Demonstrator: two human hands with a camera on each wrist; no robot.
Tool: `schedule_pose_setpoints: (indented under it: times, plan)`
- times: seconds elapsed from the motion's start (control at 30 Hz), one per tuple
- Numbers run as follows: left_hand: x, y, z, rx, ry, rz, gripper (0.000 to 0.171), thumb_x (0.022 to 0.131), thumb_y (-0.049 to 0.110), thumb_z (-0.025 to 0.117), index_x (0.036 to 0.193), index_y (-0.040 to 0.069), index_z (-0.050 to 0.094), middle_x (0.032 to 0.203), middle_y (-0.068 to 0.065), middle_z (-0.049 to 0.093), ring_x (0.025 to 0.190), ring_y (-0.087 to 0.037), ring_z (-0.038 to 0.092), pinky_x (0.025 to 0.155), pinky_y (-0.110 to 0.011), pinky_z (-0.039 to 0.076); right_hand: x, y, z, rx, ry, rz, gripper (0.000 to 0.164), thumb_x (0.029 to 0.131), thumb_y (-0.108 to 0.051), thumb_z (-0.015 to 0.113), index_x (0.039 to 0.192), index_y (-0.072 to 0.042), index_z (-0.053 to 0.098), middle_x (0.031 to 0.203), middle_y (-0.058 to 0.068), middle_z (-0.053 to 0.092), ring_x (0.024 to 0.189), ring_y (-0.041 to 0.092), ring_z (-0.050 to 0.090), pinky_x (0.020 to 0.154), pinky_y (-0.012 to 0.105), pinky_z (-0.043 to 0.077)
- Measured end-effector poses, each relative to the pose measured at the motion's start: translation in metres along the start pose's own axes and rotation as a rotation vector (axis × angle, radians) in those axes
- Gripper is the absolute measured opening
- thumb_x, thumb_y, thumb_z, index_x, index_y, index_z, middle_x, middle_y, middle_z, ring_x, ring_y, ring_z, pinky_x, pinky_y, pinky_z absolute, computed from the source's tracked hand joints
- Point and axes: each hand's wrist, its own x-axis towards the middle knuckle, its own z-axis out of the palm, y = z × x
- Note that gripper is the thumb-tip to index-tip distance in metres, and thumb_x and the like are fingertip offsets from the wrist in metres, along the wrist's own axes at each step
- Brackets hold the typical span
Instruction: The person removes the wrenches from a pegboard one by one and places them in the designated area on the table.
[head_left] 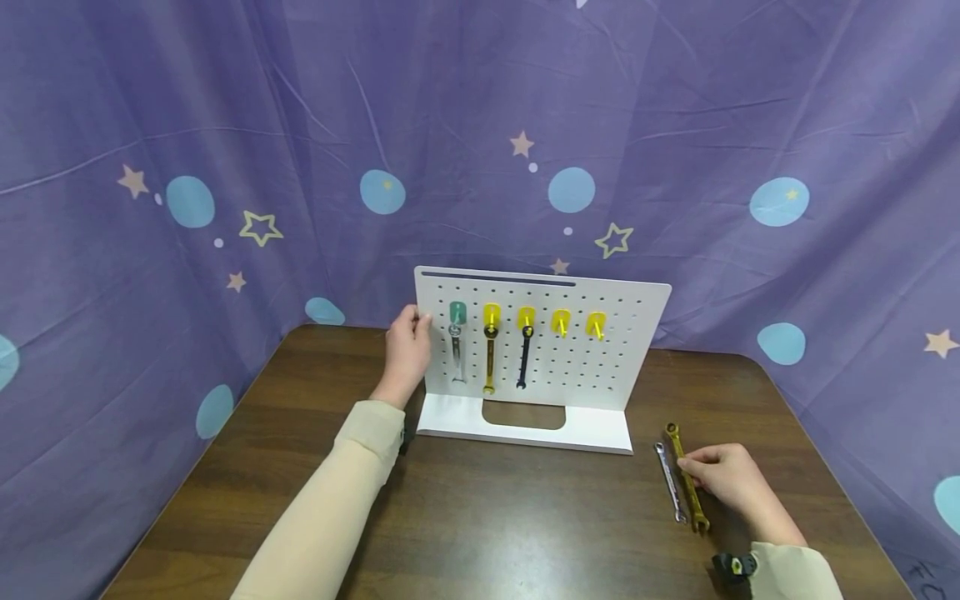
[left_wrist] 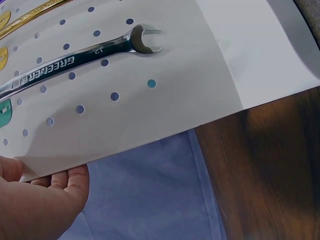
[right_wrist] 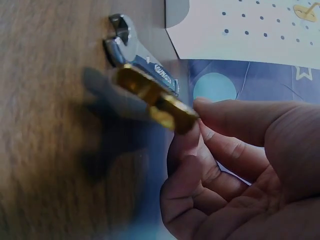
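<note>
My left hand [head_left: 407,354] grips the left edge of a white pegboard [head_left: 570,367], thumb on the front and fingers behind. My right hand [head_left: 731,479] pinches a gold wrench [head_left: 688,483] between thumb and fingertips at the table's right side. In the right wrist view the gold wrench [right_wrist: 155,97] is tilted, with a dark shadow on the wood beside it. Just left of it a silver wrench [head_left: 670,483] lies on the table. On the board hang a silver wrench [head_left: 457,354] from a green hook [head_left: 457,312], then a gold wrench [head_left: 491,362] and a black wrench [head_left: 524,362] from yellow hooks.
Two more yellow hooks [head_left: 561,322] project from the board right of the black wrench. The board's white base [head_left: 592,425] rests on the brown wooden table [head_left: 480,517]. Behind it hangs a purple curtain [head_left: 465,100] with stars and blue dots.
</note>
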Motion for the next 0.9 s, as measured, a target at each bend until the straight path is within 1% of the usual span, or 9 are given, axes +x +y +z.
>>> schedule_pose_setpoints:
  times: [0.2,0.4,0.67,0.9]
  plan:
    - [0.0001,-0.0008,0.0003,0.000,0.000,0.000,0.019,0.109,0.013,0.048,0.110,-0.003,0.059,0.101,-0.020,0.065,0.086,-0.029,0.057,0.074,-0.042,0.048,0.0029,0.0011,0.0013,-0.071,-0.005,-0.006,0.019,0.092,-0.017,0.075,0.087,0.001,0.077,0.069,0.001,0.065,0.067,0.017,0.056,0.062,0.034,0.045]
    - [-0.0007,0.0006,-0.0005,-0.001,0.000,-0.004,0.018,0.109,0.013,0.048,0.109,-0.002,0.058,0.099,-0.020,0.064,0.085,-0.029,0.056,0.072,-0.042,0.047,0.0037,0.0018,0.0028,-0.122,0.008,-0.003,0.017,0.091,-0.018,0.075,0.082,-0.003,0.077,0.067,-0.001,0.064,0.066,0.017,0.055,0.062,0.036,0.044]
    - [-0.0010,0.0009,-0.0009,-0.008,0.001,0.000,0.019,0.109,0.014,0.048,0.110,-0.002,0.059,0.101,-0.020,0.066,0.087,-0.029,0.058,0.074,-0.042,0.048,0.0016,0.0010,0.0029,-0.150,0.035,-0.005,0.016,0.088,-0.018,0.077,0.077,-0.007,0.075,0.064,-0.002,0.063,0.065,0.017,0.054,0.062,0.037,0.042]
    - [-0.0010,0.0011,-0.0004,0.007,0.003,0.017,0.018,0.110,0.014,0.047,0.103,-0.001,0.056,0.096,-0.019,0.065,0.081,-0.028,0.056,0.069,-0.040,0.046,-0.0006,-0.0004,0.0018,-0.146,0.056,0.007,0.018,0.087,-0.020,0.078,0.076,-0.006,0.075,0.065,-0.002,0.064,0.063,0.017,0.054,0.060,0.037,0.042]
